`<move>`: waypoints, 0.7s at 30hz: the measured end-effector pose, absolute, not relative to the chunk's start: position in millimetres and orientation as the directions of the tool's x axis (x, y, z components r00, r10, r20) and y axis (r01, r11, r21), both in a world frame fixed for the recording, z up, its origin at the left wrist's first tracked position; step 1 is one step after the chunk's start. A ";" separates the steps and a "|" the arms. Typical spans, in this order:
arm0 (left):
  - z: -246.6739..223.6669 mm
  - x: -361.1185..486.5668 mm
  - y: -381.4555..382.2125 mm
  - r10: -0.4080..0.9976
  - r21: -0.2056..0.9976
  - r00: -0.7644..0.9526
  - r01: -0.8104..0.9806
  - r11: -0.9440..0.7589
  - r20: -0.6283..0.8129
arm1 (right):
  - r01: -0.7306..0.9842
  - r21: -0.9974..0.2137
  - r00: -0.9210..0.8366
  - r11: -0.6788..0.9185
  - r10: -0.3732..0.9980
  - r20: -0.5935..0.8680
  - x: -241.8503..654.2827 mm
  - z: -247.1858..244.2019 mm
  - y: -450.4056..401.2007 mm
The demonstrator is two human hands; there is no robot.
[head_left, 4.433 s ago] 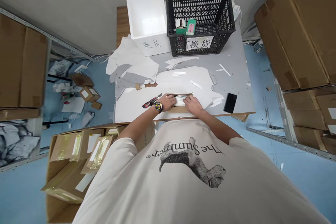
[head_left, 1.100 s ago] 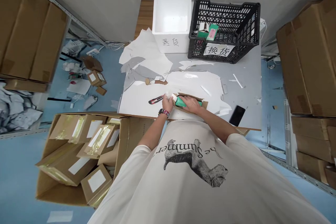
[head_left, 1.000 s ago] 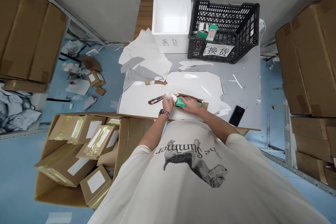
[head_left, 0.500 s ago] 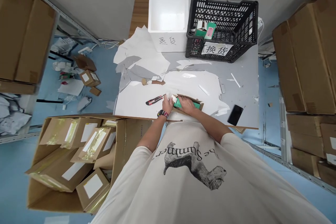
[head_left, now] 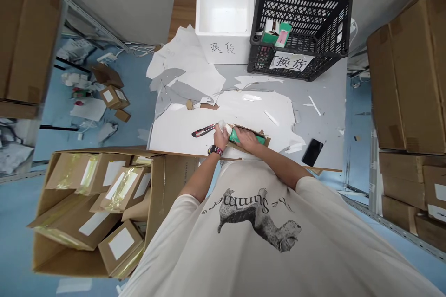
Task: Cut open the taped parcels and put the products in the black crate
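Note:
My left hand [head_left: 220, 138], with a patterned band at the wrist, is closed on a crumpled white piece [head_left: 222, 124] that looks like thin paper or film. Just beside it, my right hand [head_left: 245, 140] grips a green box [head_left: 234, 137], its fingers wrapped over the top. That green box lies within an opened brown cardboard carton [head_left: 267, 142], whose torn edges show behind and to the right. My right hand hides much of both boxes. To the left of my left hand lies a red and black utility knife [head_left: 202, 131] on the white tabletop covering.
A white foam box [head_left: 223, 48] and a black crate [head_left: 313, 67] with green boxes stand at the table's back. A phone [head_left: 312, 152] lies near the front right edge. At lower left, a large carton [head_left: 158, 195] holds several taped parcels. Paper scraps litter the table.
My left hand has shifted slightly left with the white piece, away from the green box's end. My right hand stays on the green box. The camera view has tilted a little.

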State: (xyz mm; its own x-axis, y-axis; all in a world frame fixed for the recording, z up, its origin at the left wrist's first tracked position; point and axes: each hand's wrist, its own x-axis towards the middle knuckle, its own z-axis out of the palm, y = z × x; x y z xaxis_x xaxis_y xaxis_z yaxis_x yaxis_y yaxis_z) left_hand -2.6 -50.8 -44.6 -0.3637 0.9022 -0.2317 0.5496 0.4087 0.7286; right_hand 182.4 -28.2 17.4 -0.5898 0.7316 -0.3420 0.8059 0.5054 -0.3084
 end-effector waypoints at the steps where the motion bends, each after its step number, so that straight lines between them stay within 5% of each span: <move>1: -44.7 -2.1 -50.4 0.902 0.729 -0.361 0.549 0.410 -0.236 | 0.819 -0.276 -0.573 0.503 0.737 -0.359 178.1 20.1 -28.3; 5: -43.4 -0.4 -49.8 0.899 0.722 -0.359 0.549 0.422 -0.252 | 0.826 -0.212 -0.561 0.522 0.730 -0.389 167.5 24.0 -25.4; 21: -29.3 -1.8 -50.8 0.876 0.714 -0.390 0.524 0.464 -0.283 | 0.785 -0.356 -0.616 0.507 0.697 -0.366 186.6 29.0 -19.7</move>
State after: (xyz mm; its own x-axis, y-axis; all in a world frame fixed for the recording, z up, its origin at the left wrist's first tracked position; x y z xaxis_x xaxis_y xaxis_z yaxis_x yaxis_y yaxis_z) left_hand -1.8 -50.8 -29.3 -0.3899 0.8762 -0.2833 0.5238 0.4641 0.7143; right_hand 186.6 -19.7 29.0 -0.6165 0.6969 -0.3664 0.7849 0.5072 -0.3558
